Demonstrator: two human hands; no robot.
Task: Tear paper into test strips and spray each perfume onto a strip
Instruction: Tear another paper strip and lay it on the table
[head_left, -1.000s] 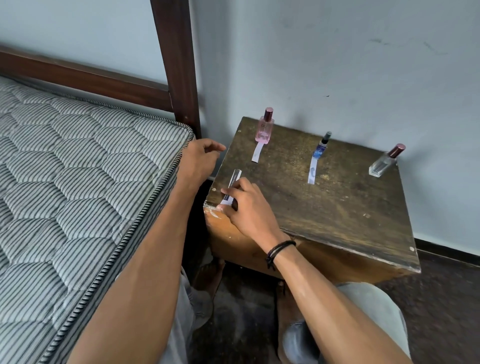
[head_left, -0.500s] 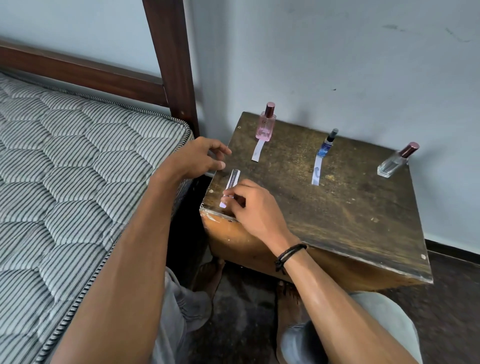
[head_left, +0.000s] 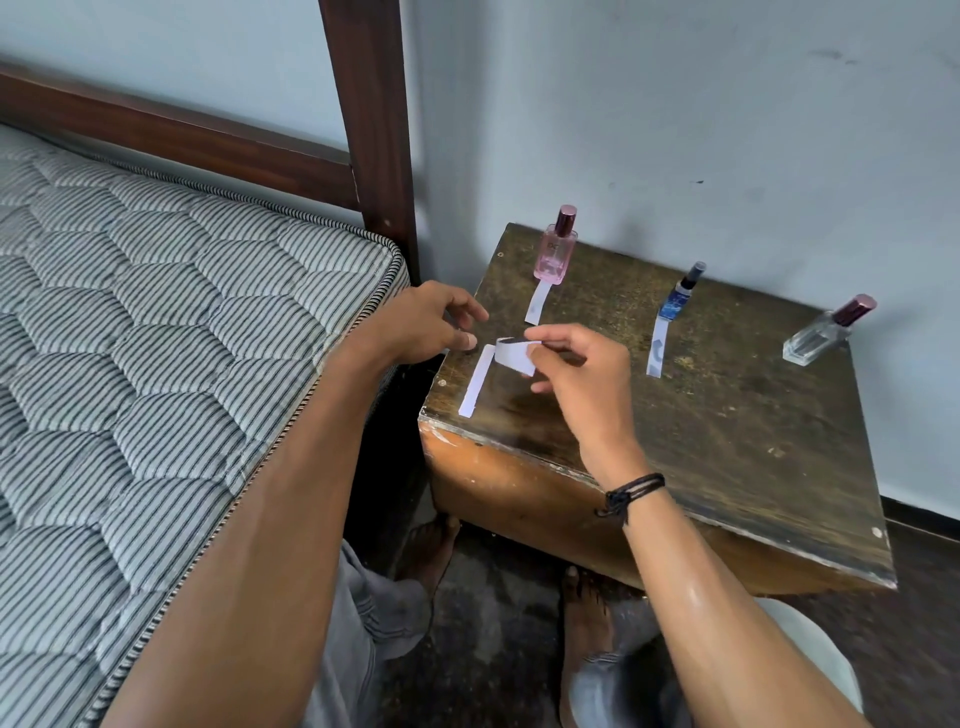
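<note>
The right hand pinches a small curled white paper piece between thumb and forefinger, just above the worn dark wooden stool top. At its nine o'clock the left hand hovers, fingers loosely parted, holding nothing; its thumb tip is near a flat white paper strip. Whether piece and strip are joined is unclear. At twelve o'clock stands a pink glass perfume bottle.

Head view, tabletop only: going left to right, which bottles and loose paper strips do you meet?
Loose strip near the left edge → pink bottle with a strip in front of it → blue bottle with its strip → clear bottle, no strip by it.
</note>
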